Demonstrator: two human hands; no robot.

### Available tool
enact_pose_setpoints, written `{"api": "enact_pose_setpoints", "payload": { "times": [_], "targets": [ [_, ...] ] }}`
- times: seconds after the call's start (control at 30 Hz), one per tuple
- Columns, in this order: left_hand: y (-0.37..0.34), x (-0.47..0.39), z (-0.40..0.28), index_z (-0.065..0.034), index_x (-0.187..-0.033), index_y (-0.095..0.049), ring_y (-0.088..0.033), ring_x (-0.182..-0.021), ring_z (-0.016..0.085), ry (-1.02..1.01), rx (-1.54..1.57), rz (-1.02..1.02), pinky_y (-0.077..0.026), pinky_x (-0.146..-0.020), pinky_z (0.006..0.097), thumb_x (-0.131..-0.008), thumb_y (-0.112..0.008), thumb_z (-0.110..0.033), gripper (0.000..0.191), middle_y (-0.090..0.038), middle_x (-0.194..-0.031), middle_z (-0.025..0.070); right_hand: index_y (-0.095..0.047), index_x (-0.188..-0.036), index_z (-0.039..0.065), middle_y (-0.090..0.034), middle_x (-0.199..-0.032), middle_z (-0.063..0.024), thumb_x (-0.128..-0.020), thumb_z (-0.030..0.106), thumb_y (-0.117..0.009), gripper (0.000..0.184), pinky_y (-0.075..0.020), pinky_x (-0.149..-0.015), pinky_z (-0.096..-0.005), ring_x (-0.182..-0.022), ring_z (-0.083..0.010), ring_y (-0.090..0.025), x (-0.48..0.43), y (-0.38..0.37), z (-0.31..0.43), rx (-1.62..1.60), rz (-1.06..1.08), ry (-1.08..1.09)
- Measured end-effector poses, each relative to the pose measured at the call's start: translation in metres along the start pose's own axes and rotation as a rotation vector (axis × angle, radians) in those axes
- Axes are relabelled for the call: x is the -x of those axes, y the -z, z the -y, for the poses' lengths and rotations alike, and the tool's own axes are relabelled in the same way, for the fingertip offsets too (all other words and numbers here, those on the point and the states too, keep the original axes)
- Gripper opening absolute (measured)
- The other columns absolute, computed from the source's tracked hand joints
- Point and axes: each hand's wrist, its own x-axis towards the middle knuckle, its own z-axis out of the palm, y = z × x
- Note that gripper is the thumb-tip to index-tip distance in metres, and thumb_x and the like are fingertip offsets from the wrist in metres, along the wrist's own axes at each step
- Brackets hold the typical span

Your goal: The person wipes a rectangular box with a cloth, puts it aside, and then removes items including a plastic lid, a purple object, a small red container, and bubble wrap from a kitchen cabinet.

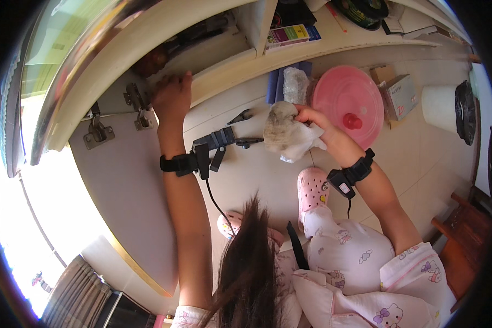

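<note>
My left hand (172, 98) reaches to the front of a low cabinet compartment (223, 51), beside a metal hinge (137, 102) of the cabinet door (127, 184), which is swung out. Shadow covers its fingers, so whether they grip anything is unclear. A dark reddish-brown object (149, 63) lies just beyond them inside. In my right hand (317, 123) is a crumpled white cloth (289, 131) with grey-brown stains. The cloth hangs above the tiled floor, in front of a pink plastic basin (348, 98) that has a red knob-like piece (352, 121) on it.
Bubble wrap (295, 84) and small boxes (399, 96) stand on the floor by the basin. A black tripod-like device (221, 137) lies between my arms. Further right are a white bin (440, 102) with a black bag and a wooden stool (467, 238). Shelves (352, 41) hold cartons.
</note>
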Motion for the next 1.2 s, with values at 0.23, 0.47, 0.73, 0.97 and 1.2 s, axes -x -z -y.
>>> {"api": "enact_pose_setpoints", "payload": {
  "times": [0.23,0.47,0.73,0.97,1.2],
  "targets": [
    [0.008,-0.015,-0.002,-0.0046,-0.096,-0.062,-0.054,-0.101,0.036,0.072,0.026,0.146,-0.044,-0.088,0.0447,-0.092,-0.026,-0.056,0.063,-0.06,-0.107,0.0156,-0.049,-0.125,0.0,-0.059,-0.114,-0.0114,-0.076,0.013,-0.044,0.051,-0.0448,-0.088,-0.028,-0.101,-0.0182,-0.057,-0.005,-0.011,-0.001,0.105,0.015,0.001],
    [0.009,-0.01,-0.001,-0.0041,-0.099,-0.062,-0.057,-0.097,0.038,0.149,0.198,0.097,-0.044,-0.084,0.0472,-0.093,-0.026,-0.055,0.063,-0.06,-0.105,0.0224,-0.05,-0.125,-0.001,-0.059,-0.114,-0.0106,-0.076,0.013,-0.044,0.051,-0.0452,-0.087,-0.0267,-0.1,-0.0167,-0.058,-0.012,-0.013,-0.005,0.134,0.095,-0.018],
    [0.038,0.028,-0.028,-0.0028,-0.073,-0.059,-0.057,-0.064,0.039,0.036,0.687,-0.406,-0.044,-0.059,0.0456,-0.094,-0.04,-0.03,0.039,-0.058,-0.069,0.0207,-0.046,-0.128,0.0,-0.057,-0.119,-0.0118,-0.078,0.014,-0.047,0.052,-0.0448,-0.091,-0.0297,-0.104,-0.0194,-0.058,-0.004,-0.011,-0.002,0.029,-0.013,-0.041],
    [-0.028,0.105,-0.102,-0.0074,-0.088,-0.054,-0.058,-0.07,0.038,0.076,0.524,0.367,-0.046,-0.063,0.0456,-0.092,-0.048,-0.03,0.024,-0.06,-0.071,0.0168,-0.047,-0.129,0.001,-0.058,-0.119,-0.0106,-0.082,0.022,-0.061,0.053,-0.0447,-0.091,-0.0305,-0.107,-0.0199,-0.057,0.01,-0.007,0.021,0.152,-0.064,-0.015],
    [-0.062,0.14,-0.102,-0.0078,-0.09,-0.058,-0.058,-0.079,0.035,-0.235,0.485,0.126,-0.047,-0.071,0.0448,-0.079,-0.061,-0.014,0.013,-0.06,-0.087,0.0138,-0.059,-0.112,-0.003,-0.053,-0.123,-0.0057,-0.083,0.016,-0.061,0.034,-0.0407,-0.091,-0.028,-0.109,-0.0157,-0.052,-0.003,0.002,0.03,0.483,0.168,0.073]
  ]
}}
